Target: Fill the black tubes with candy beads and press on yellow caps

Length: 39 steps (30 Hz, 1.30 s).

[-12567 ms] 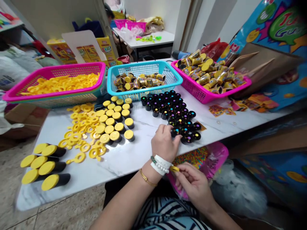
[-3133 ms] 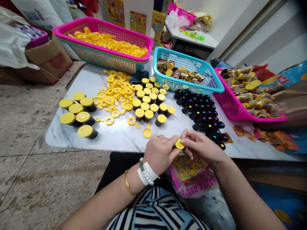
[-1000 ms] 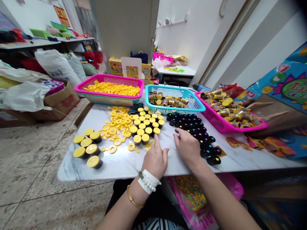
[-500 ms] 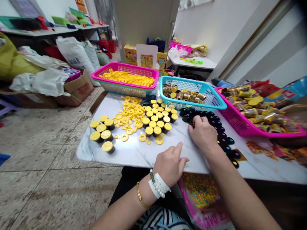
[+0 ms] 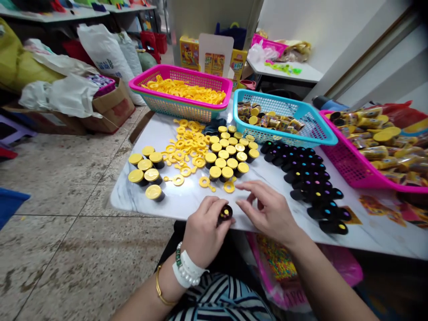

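My left hand (image 5: pixel 207 223) is closed around a small black cup (image 5: pixel 225 213) at the table's front edge; its mouth faces up and a yellow dot shows inside. To the right of it my right hand (image 5: pixel 267 207) hovers with thumb and fingers apart, holding nothing. Just beyond the hands lie yellow rings with small tabs (image 5: pixel 229 186). Black cups with yellow lids (image 5: pixel 227 173) stand in a cluster behind these. Rows of open black cups (image 5: pixel 316 195) lie on the right, with coloured dots in their mouths.
A pink basket (image 5: pixel 152 104) of yellow rings stands at the back left. Beside it are a blue basket (image 5: pixel 321 120) and a pink basket (image 5: pixel 337 167) of wrapped tubes. More lidded cups (image 5: pixel 154 192) stand on the left. Below the edge is a bag of colourful beads (image 5: pixel 277 263).
My right hand has come back from the black cups to the front edge. A black cup is now in my left hand, which has closed on it. The view has shifted.
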{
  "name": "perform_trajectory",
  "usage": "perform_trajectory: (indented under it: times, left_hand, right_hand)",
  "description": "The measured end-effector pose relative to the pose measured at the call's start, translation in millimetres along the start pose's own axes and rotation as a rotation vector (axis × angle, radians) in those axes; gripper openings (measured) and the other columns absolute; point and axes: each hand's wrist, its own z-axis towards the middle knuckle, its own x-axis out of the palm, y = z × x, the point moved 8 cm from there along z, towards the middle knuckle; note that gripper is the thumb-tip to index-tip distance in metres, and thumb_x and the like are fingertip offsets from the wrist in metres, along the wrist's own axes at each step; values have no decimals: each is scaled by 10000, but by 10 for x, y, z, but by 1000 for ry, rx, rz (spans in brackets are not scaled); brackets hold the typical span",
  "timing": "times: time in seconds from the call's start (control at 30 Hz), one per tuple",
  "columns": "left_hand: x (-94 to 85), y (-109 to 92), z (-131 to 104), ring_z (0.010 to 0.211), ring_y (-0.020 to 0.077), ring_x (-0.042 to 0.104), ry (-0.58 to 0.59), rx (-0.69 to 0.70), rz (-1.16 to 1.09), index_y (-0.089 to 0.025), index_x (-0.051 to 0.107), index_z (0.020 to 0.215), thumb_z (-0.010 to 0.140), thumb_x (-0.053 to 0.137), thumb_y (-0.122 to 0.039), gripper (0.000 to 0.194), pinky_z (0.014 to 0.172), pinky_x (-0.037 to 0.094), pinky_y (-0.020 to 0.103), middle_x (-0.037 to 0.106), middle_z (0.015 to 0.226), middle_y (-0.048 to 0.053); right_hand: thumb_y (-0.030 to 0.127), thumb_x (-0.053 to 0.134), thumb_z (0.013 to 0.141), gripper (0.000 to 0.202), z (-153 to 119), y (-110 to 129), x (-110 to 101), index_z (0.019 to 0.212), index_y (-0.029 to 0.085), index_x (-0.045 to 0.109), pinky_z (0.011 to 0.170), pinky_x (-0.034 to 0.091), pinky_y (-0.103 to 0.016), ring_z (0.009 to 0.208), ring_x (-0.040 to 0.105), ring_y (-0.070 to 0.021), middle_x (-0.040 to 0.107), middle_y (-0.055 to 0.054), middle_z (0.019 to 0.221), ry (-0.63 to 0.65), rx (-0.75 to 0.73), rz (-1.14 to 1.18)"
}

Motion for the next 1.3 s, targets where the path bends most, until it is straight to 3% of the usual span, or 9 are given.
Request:
perform_trajectory:
  times: [0.13, 0.3, 0.4, 0.5, 0.67, 0.8, 1.0, 1.17, 1.3]
  left_hand:
    - [-38, 40, 1, 1006, 208, 610, -27, -18, 19, -191, 527, 1163, 813, 701, -208, 392, 871, 519, 342, 620, 1073, 64]
    - [11, 19, 44, 930, 198, 611, 13, -42, 19, -193, 554, 1037, 801, 720, -228, 291, 805, 520, 325, 619, 994, 38]
    - [103, -31, 116, 940, 191, 608, 58, -20, 25, -198, 560, 1059, 792, 722, -212, 313, 813, 521, 311, 609, 1039, 38]
    - [249, -88, 184, 943, 191, 614, 131, 16, 39, -195, 580, 1055, 780, 730, -222, 314, 818, 524, 303, 609, 1052, 36]
    - [338, -100, 195, 870, 179, 621, 148, 29, 76, -204, 629, 1017, 803, 710, -266, 236, 758, 517, 290, 612, 1007, 25]
    - [325, -87, 161, 830, 174, 604, 157, 35, 83, -198, 647, 1014, 809, 708, -300, 236, 735, 504, 290, 585, 949, 26]
    - [345, -79, 173, 829, 176, 593, 189, 39, 106, -199, 642, 1021, 822, 689, -287, 223, 717, 493, 288, 575, 945, 22]
    - [346, -88, 179, 843, 181, 597, 196, 46, 113, -178, 640, 1002, 854, 642, -276, 178, 727, 495, 297, 585, 960, 29]
    - [346, -97, 173, 836, 176, 597, 215, 36, 107, -187, 641, 1003, 854, 650, -294, 184, 725, 492, 294, 590, 961, 23]
  right_hand:
    - [420, 621, 872, 405, 27, -88, 91, 1217, 209, 645, 954, 471, -477, 1129, 554, -320, 630, -126, 1209, -18, -192, -357]
    - [544, 668, 799, 625, -412, -66, 99, 1257, 125, 594, 1098, 298, -636, 1380, 317, -418, 470, -198, 1436, 34, -325, -444]
    - [327, 673, 845, 528, -732, -83, 155, 1291, 82, 533, 1086, 354, -617, 1358, 384, -381, 498, -229, 1404, 83, -383, -361]
    - [44, 599, 831, 370, -900, -68, 112, 1187, 146, 586, 1052, 432, -556, 1209, 556, -293, 658, -151, 1163, -57, -395, -175]
    - [96, 534, 893, 163, -723, -183, -74, 1001, 211, 578, 932, 524, -458, 996, 642, -224, 629, -60, 963, -182, -38, 335]
    - [230, 485, 970, 156, -552, -314, -158, 1064, 234, 609, 694, 545, -275, 727, 634, -139, 592, -15, 838, -14, 300, 552]
    - [248, 604, 911, 335, -366, -223, -186, 1233, 318, 661, 604, 472, -222, 718, 558, -117, 554, -10, 848, 109, 255, 457]
    - [272, 721, 812, 155, -217, -234, -76, 956, 255, 775, 597, 475, -229, 736, 584, -132, 605, -25, 844, 47, 310, 443]
    - [335, 727, 805, 181, -211, -378, 15, 928, 202, 738, 432, 401, -201, 497, 510, -72, 588, 10, 716, 79, 487, 542]
